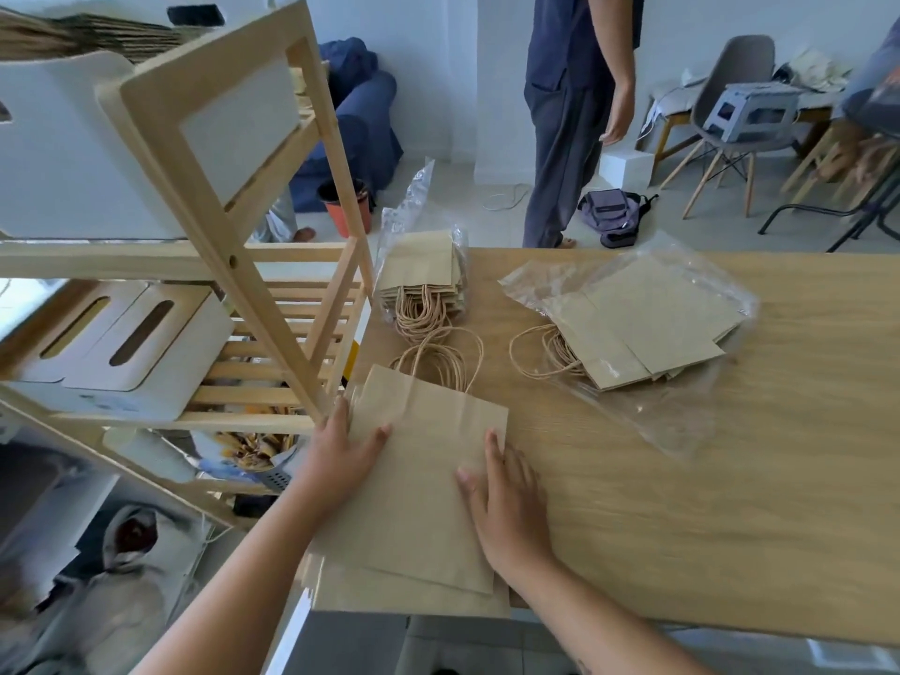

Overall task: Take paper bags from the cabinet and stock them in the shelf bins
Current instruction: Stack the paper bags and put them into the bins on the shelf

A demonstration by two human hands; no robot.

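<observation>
Both bare forearms are reaching in from the near edge toward the worktop [730, 479], the landmark for everything else. Pale wood, it is filling the right and middle of the view. Against its left end a wooden shelf unit [272, 304] is standing, carrying white bins [126, 343] with slot handles on its slatted level and 1 larger white bin [63, 153] above.

On the worktop's near-left corner a flat stack of brown paper bags [414, 509] is lying, its lower edge overhanging the near edge, twine handles pointing away. The left hand [341, 450] is lying on the stack's left edge with the fingers curling over the side, a loose grip whose firmness I cannot tell. The right hand [506, 504] is resting palm-down on the stack's right part, fingers spread and flat, gripping nothing.

Toward the worktop's right-centre a second bag pile [652, 328] is sitting partly inside a clear plastic wrapper [682, 416]. At the far-left edge a third bundle [428, 275] is sitting in its own wrapper.

Beyond the worktop a person in dark clothes [570, 114] is standing.
</observation>
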